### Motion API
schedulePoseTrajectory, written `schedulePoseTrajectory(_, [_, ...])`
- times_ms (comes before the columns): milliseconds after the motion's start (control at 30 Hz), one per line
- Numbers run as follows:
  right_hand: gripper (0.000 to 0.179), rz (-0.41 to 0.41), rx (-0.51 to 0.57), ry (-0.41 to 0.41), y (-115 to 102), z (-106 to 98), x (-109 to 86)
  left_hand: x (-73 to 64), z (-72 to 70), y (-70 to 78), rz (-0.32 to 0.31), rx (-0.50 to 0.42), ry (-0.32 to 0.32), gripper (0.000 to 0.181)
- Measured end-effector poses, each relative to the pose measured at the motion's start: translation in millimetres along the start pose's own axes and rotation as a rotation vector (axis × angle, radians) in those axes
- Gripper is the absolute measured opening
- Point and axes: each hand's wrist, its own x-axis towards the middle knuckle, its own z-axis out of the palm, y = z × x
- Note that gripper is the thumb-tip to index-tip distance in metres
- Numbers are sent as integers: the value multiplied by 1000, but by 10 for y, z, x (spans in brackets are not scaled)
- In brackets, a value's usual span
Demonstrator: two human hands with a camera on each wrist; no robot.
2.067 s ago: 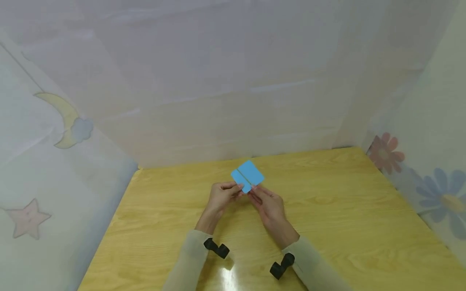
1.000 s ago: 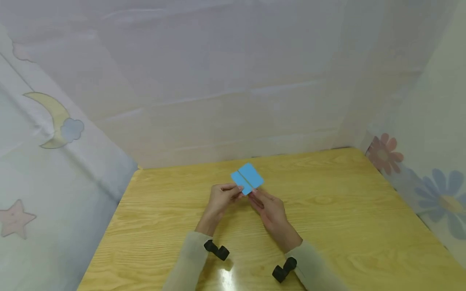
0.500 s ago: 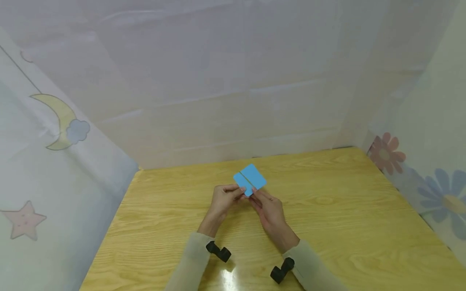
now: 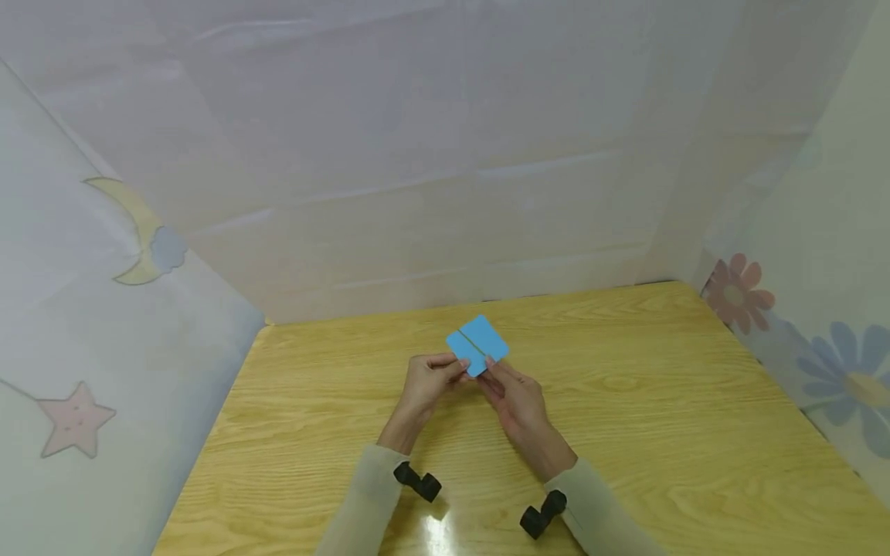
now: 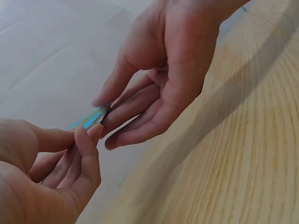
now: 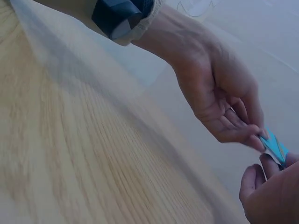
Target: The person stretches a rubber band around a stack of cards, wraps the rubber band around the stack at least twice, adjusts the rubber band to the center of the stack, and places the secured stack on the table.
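My left hand (image 4: 420,384) pinches the near left side of a blue square (image 4: 489,337), thumb on top. The square is held up off the desk (image 4: 626,432), turned cornerwise, showing just short of the far edge and about midway between the two far corners. A thin yellow-brown line (image 4: 473,343) crosses it; whether that is a band or a mark I cannot tell. My right hand (image 4: 521,398) pinches the near right side, so both grips sit close about the near corner. I'd judge the piece light and fairly stiff, like card, perhaps a little slippery and easy to crease; the sides by that corner seem a good place to take hold, pressing gently. The desk's wood-grain top looks smooth, with a glare (image 4: 436,533) between my sleeves (image 4: 361,494). Beyond its left edge stands a wall with a pink star (image 4: 78,419) and a yellow moon (image 4: 143,232); a pale, creased backdrop (image 4: 445,154) rises behind the far edge; past the right edge are a red flower (image 4: 734,295) and a blue flower (image 4: 844,378)
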Motion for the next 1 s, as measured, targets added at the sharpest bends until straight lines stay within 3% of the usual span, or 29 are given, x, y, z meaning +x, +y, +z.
schedulePoseTrajectory(267, [41,38,26,-15,-232,-164,59,8,-93,3,-8,-2,-5,27])
schedulePoseTrajectory(433, [22,76,-52,-115,-419,-279,117,-6,-139,5,-10,35,-34,26])
schedulePoseTrajectory(533, [28,87,-207,-196,-585,-352,214,-19,-163,0,-9,78,-69,25])
schedulePoseTrajectory(633, [41,64,-476,-282,-794,-372,327,-35,-173,-14,-19,114,-104,24])
schedulePoseTrajectory(767, [41,58,-823,-412,-1071,-330,487,-47,-169,-40,-33,148,-158,22])
schedulePoseTrajectory(1000, [28,279,-1056,-660,-1396,-165,748,-86,-154,-57,-8,211,-297,25])
